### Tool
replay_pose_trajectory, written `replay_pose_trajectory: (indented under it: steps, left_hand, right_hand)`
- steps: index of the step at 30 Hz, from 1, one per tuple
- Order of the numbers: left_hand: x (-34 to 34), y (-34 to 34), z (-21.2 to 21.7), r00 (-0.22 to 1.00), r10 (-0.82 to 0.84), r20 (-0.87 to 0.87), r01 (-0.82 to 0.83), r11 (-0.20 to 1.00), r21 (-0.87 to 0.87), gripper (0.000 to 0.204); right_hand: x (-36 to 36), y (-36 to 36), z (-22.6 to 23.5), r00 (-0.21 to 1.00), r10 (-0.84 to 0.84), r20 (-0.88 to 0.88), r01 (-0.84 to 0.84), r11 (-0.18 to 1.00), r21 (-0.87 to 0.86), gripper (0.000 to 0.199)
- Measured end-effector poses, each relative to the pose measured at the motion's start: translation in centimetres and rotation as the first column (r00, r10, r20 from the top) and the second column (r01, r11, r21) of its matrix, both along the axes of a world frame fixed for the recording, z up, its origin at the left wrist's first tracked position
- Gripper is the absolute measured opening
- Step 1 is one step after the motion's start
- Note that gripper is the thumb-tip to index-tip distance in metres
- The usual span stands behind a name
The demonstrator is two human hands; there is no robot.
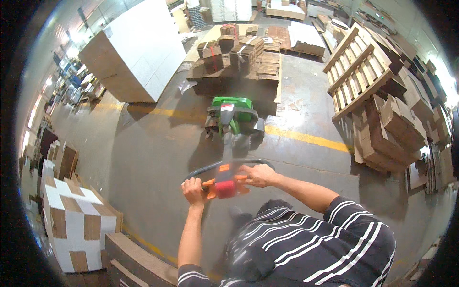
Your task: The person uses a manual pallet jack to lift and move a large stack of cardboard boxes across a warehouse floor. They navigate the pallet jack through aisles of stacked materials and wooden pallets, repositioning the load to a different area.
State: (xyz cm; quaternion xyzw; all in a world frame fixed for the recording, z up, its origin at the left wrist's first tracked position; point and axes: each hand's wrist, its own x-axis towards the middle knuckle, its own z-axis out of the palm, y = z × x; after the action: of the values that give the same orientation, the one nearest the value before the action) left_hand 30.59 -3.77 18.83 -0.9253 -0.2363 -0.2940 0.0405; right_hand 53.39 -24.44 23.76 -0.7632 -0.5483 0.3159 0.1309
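Note:
Both my hands are on the handle of a green pallet truck (239, 107), whose black tiller head carries a red end (225, 188) and orange controls. My left hand (193, 192) is closed around the left grip of the handle. On the other side, my right hand (258, 175) has its fingers curled at the right grip, close to the orange control. The long grey tiller (228, 143) runs away from me to the green body. Just beyond the body is a low load of brown board (233, 87), with several strapped stacks of cardboard (246, 51) on top.
A tall white block-like stack (138, 48) stands at far left. White and brown cartons (79, 222) are piled at near left. On the right, a wooden pallet (358, 71) leans against flattened cardboard (389, 124). A yellow line (306, 137) crosses the grey floor. Someone (195, 14) stands far back.

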Motion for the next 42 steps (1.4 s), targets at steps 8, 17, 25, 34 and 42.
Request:
replay_pose_trajectory:
  steps: [8,17,25,34,42]
  left_hand:
    - [2.3,14.7,2.1,0.984,-0.178,-0.014,0.177,0.984,-0.036,0.018]
    - [2.5,28.9,0.4,0.969,-0.160,-0.190,0.150,0.986,-0.065,0.029]
    - [1.9,28.2,-1.0,0.966,-0.199,-0.166,0.195,0.980,-0.040,0.019]
    - [1.4,22.3,-2.4,0.671,-0.578,-0.464,0.362,0.802,-0.475,0.024]
    - [7.0,13.6,-1.9,0.536,-0.727,-0.429,0.355,0.655,-0.667,0.030]
  right_hand:
    - [-1.2,12.5,-1.3,0.993,-0.118,0.019,0.112,0.972,0.207,0.056]
    - [-4.0,22.7,2.1,0.947,-0.249,-0.203,0.251,0.968,-0.016,0.076]
    - [-4.1,24.2,-1.1,0.966,-0.225,-0.128,0.215,0.973,-0.085,0.093]
    - [-3.7,17.1,-2.1,0.906,-0.402,-0.134,0.376,0.909,-0.179,0.090]
    - [4.5,9.5,-3.4,0.599,-0.623,-0.503,0.579,0.771,-0.266,0.074]
